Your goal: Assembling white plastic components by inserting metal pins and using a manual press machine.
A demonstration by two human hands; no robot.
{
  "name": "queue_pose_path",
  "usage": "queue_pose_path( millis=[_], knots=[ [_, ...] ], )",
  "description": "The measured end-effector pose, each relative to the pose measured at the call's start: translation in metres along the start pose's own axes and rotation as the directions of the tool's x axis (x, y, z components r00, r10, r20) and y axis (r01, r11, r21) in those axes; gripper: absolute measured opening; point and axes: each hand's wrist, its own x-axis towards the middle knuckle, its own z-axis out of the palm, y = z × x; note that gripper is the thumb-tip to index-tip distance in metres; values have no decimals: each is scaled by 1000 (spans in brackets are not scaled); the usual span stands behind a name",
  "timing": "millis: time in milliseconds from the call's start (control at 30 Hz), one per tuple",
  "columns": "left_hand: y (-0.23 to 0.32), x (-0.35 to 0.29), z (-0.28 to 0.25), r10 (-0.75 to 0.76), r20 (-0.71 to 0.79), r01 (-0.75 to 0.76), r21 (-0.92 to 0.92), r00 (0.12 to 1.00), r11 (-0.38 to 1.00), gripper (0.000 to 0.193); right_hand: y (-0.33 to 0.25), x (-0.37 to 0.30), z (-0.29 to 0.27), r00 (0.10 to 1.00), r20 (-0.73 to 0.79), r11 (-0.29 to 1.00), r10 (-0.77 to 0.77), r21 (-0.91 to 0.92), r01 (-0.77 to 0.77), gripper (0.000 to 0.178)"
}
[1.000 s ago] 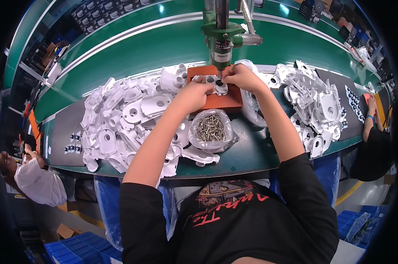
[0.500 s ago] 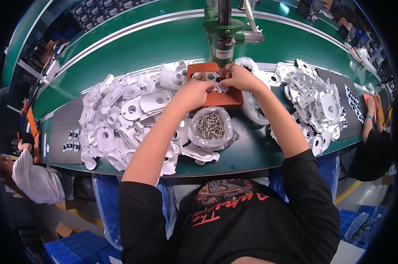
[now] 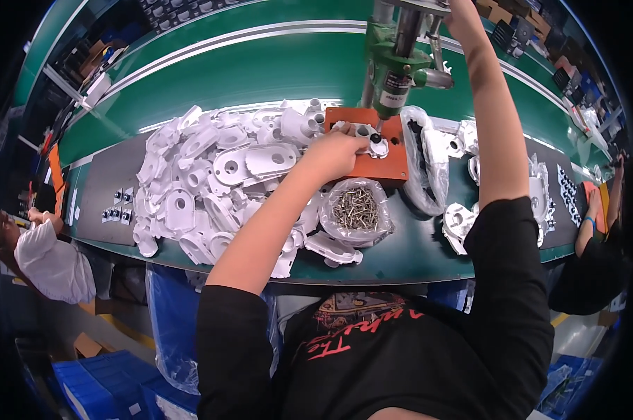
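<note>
My left hand [image 3: 336, 152] is closed on a small white plastic part [image 3: 379, 148] that sits on an orange block [image 3: 379, 166]. A dark round piece [image 3: 376, 138] shows on the part, right under the tip of a green bench press [image 3: 390, 73]. My right arm reaches up past the press, and my right hand [image 3: 462, 15] is at the top edge beside the press's lever [image 3: 435, 43]; its fingers are cut off from view. Just in front of the block stands a clear plastic bag of screws [image 3: 358, 208].
White plastic housings [image 3: 246, 164] lie heaped to the left, with more [image 3: 460, 224] at the right, partly behind my arm. A plastic bag with dark contents [image 3: 427, 164] lies right of the block. Dark mats [image 3: 105, 189] hold small parts. Other people [image 3: 54, 259] work at both sides.
My right hand has left the white part and risen to the top beside the press lever. The left hand stays on the part. The whole view has shifted slightly.
</note>
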Motion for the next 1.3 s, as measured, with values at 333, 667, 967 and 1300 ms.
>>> queue_pose_path(
  millis=[333,667,967,1300],
  knots=[
    [-2,-2,-1,-64,102,70,-48,993,996,29,-112,-49,44,964,258,977,-64,212,8,46],
    [4,3,-3,30,93,-37,74,995,997,29,-54,-277,18,316,709,275,630,-584,764,47],
    [18,10,-11,-93,204,99,-17,975,995,28,-91,-164,16,992,70,928,-104,365,71,29],
    [25,15,-23,-264,224,266,21,938,964,41,-33,-188,-73,941,324,972,97,-234,-20,38]
  ],
)
